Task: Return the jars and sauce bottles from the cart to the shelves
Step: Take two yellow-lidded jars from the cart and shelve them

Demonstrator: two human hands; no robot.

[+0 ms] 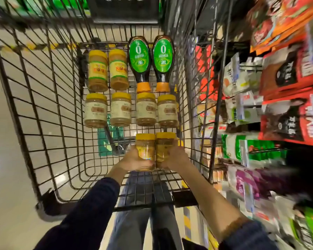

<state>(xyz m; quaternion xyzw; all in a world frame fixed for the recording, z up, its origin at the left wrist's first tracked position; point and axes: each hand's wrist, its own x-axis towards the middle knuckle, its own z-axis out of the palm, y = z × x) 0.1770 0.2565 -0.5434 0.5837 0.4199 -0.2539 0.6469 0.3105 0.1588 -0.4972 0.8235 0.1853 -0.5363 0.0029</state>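
Note:
I look down into a black wire cart (43, 98). My left hand (132, 162) grips a yellow-lidded jar (145, 148) and my right hand (175, 157) grips a second jar (164, 147); the two jars touch side by side near the cart's near end. Beyond them lie a row of several pale-labelled jars (120, 109). At the far end lie two yellow-labelled jars (107, 70) and two dark sauce bottles with green labels and orange caps (151, 64).
Store shelves (278, 109) packed with red, black, green and purple packets run along the right, close to the cart's side. Pale floor (5, 141) lies to the left. The cart's handle end and my legs are below.

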